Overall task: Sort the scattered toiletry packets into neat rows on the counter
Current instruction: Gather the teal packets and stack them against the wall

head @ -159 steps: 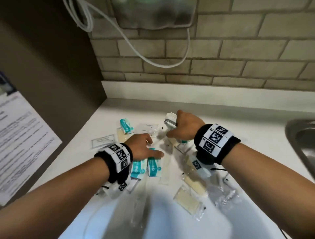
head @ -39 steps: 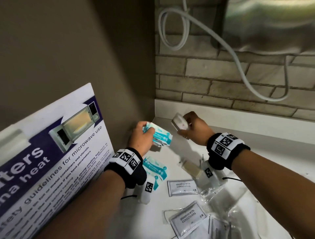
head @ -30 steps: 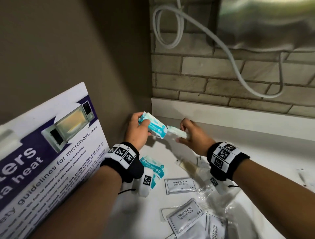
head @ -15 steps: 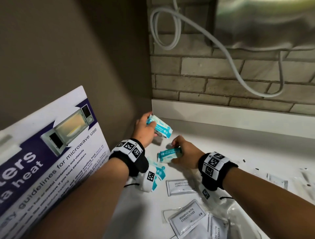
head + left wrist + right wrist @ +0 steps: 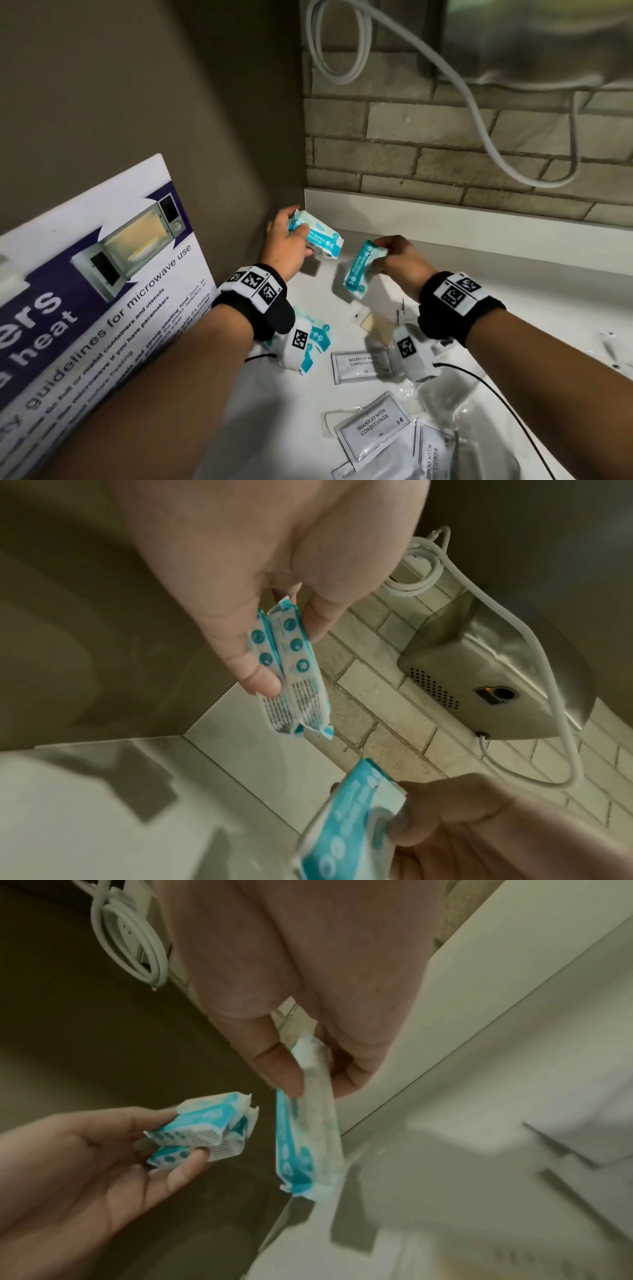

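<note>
Near the middle of the head view, the left hand [image 5: 284, 246] grips two teal packets [image 5: 317, 236] stacked between thumb and fingers, held above the back corner of the table [image 5: 513, 298]. Just to its right, the right hand [image 5: 399, 263] pinches a third teal packet [image 5: 359, 270] by its top edge, hanging down. I'd slide that one flat against the pair, edges matched, before laying them down; shampoo sachets [image 5: 371, 428] lie scattered lower right.
</note>
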### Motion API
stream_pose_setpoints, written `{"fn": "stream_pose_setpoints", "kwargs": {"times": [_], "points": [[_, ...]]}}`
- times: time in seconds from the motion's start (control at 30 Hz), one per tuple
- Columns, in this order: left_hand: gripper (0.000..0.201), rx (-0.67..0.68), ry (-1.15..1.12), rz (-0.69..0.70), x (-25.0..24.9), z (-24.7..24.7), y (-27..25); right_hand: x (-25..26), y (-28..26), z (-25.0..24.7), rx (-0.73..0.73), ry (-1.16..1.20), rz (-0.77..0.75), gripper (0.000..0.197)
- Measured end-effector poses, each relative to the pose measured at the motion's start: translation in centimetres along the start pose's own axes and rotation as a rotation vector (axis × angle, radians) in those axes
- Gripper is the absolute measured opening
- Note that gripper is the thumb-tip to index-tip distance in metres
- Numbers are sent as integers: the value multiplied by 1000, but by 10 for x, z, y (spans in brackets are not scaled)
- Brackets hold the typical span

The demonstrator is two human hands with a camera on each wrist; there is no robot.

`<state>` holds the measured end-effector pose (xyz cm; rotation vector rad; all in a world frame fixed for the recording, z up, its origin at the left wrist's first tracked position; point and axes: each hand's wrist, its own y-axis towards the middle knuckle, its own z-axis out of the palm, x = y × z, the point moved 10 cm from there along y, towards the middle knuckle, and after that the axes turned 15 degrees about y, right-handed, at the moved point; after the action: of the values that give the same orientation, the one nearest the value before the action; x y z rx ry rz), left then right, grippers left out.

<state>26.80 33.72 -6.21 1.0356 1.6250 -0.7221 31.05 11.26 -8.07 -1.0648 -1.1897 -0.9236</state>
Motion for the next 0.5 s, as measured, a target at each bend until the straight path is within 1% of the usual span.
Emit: {"fn": "stream_pose_setpoints", "kwargs": {"times": [0.03,0.07,0.1,0.17,0.2,0.23,0.3,0.37,0.43,0.5], "points": [[32,-1,-8,4,-2,-1,-1,3,2,-2,-8,-48,-15,37],[32,-1,-15,6,-3,0,-1,4,2,0,21,-104,-16,32],[32,-3,-23,10,-4,-1,-1,2,3,7,83,-139,-1,29],[33,-2,-32,18,-7,-2,-1,-10,-1,28,249,-149,84,25],[34,2,-33,20,-7,-2,-1,-16,-4,39,307,-157,121,22],[34,5,-38,22,-8,-2,-2,-22,-5,48,336,-203,133,23],[33,4,-39,31,-9,-2,-3,-31,-5,62,348,-376,102,38],[31,-6,-35,39,-10,-4,-2,-29,-7,73,308,-549,17,48],[31,-4,-30,28,-9,-4,-1,-21,-15,80,259,-662,-66,45],[31,-3,-7,11,-7,-2,0,-21,-29,90,295,-814,-87,38]]}}
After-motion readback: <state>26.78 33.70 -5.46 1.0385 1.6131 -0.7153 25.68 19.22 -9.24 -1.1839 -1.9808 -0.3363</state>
